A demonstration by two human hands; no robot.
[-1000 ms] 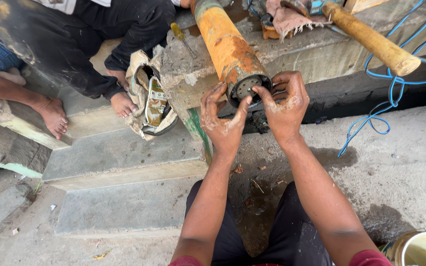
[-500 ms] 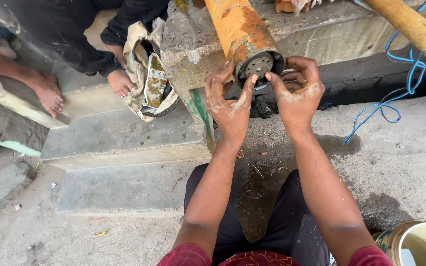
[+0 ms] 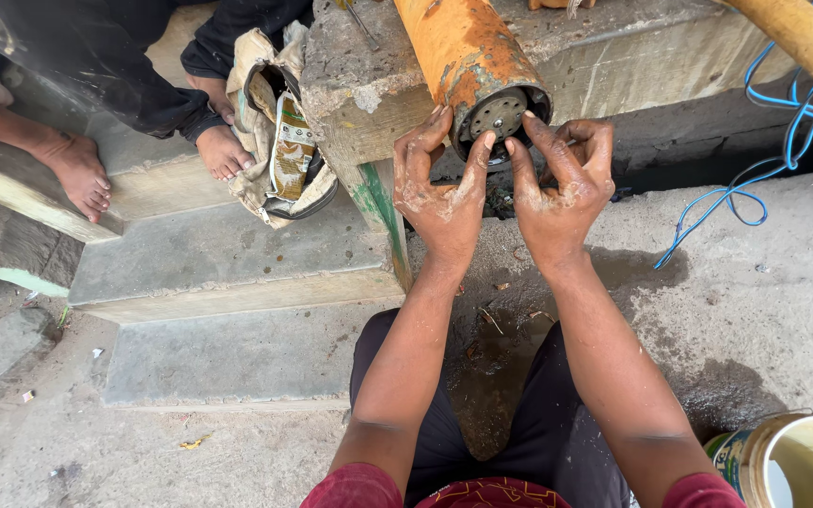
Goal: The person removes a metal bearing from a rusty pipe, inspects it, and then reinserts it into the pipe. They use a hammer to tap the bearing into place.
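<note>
A rusty orange cylinder (image 3: 463, 47) lies on a concrete ledge, its end facing me. A round grey metal disc (image 3: 499, 115) with small holes sits in that end. My left hand (image 3: 439, 193) cups the cylinder's left rim, with its thumb tip on the disc's lower edge. My right hand (image 3: 562, 183) is just to the right, its index fingertip pressed on the disc's right edge and its other fingers curled. Both hands are smeared with grime. My knees in dark trousers are below.
A worn canvas bag (image 3: 275, 132) lies left of the ledge, next to another person's bare feet (image 3: 223, 150). A blue cable (image 3: 755, 193) loops at the right under a yellow pole (image 3: 806, 38). A yellowish bucket (image 3: 802, 461) stands at bottom right. Concrete steps (image 3: 237, 273) run left.
My hands have slid slightly down off the cylinder's end, so the holed disc face now shows. Both stay at the rim.
</note>
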